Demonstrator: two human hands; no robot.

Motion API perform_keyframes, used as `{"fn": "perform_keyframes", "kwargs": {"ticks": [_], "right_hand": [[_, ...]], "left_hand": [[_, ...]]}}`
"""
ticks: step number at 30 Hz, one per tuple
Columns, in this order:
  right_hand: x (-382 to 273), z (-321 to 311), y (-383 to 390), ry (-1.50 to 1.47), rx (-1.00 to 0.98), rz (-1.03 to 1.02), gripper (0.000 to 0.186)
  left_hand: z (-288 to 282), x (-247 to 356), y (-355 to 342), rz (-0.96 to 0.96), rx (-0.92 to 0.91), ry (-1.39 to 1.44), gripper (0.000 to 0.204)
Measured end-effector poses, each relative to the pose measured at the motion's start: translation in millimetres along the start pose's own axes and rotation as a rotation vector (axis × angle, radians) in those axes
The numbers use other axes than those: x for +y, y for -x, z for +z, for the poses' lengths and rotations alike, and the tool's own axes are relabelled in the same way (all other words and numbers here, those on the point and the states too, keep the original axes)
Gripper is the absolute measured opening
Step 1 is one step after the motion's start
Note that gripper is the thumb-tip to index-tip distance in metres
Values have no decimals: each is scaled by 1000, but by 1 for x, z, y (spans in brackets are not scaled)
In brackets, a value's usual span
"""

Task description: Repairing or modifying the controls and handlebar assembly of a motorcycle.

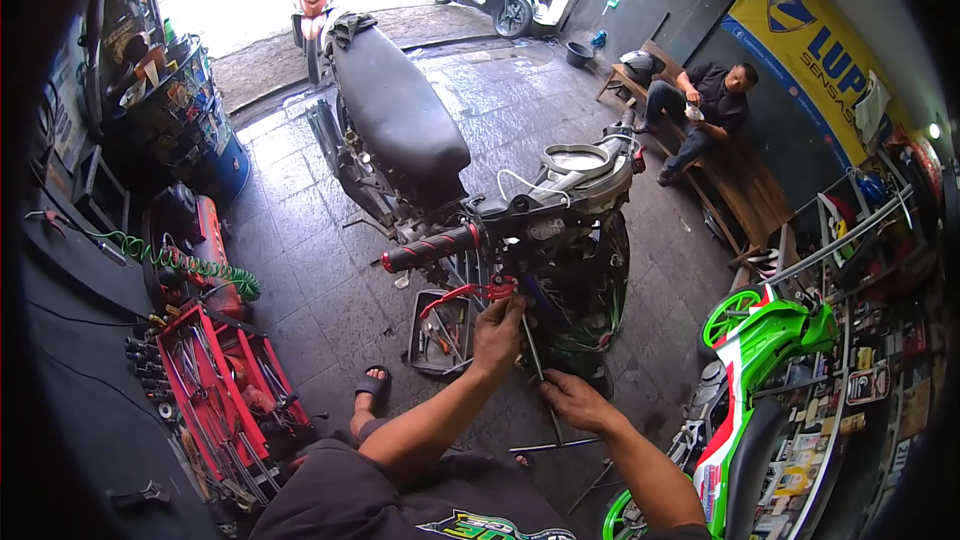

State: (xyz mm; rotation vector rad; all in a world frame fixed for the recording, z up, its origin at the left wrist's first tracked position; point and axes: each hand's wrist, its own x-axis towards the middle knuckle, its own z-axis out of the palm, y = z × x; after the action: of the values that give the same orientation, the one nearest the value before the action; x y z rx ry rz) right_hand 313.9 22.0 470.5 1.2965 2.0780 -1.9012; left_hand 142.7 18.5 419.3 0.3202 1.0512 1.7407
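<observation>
A motorcycle with its front fairing off stands before me, with a black-and-red handlebar grip [432, 248] and a red brake lever [468, 293] beneath it. My left hand [497, 338] is closed, its fingertips pinched around the upper end of a long T-handle wrench [533, 348], right by the lever's mount. Lower on the same shaft, my right hand [577, 403] is closed round it. The wrench's crossbar sticks out below that hand, pointing toward me. My fingers hide the wrench's tip and whatever fastener it meets.
Under the grip lies a grey tray [418, 352] of tools. A red toolbox [180, 372] stands at left, near a blue drum [232, 168]. On the right are a green-and-white motorcycle [738, 390] and a glass showcase. Someone sits on a wooden bench [735, 190] farther back.
</observation>
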Motion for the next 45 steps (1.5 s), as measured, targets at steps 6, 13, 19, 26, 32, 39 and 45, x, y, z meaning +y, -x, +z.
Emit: {"fn": "perform_keyframes", "kwargs": {"ticks": [6,13,19,26,32,39,45], "right_hand": [[5,-1,-2,-104,-24,46,23],[6,-3,-3,-93,-37,31,24],[3,-3,-4,-105,-50,32,24],[0,-11,-7,-305,-155,121,23],[-13,-29,-10,60,-155,14,21],[-12,-25,-15,312,-129,38,29],[-15,-38,-1,-72,-321,131,32]], "left_hand": [[0,-1,0,-11,2,0,29],[2,0,0,-7,2,19,30],[1,2,0,-8,1,16,31],[2,4,-2,-82,32,12,33],[6,-2,1,-31,39,32,33],[12,-14,24,-119,114,-33,28],[21,-14,27,-43,47,135,32]]}}
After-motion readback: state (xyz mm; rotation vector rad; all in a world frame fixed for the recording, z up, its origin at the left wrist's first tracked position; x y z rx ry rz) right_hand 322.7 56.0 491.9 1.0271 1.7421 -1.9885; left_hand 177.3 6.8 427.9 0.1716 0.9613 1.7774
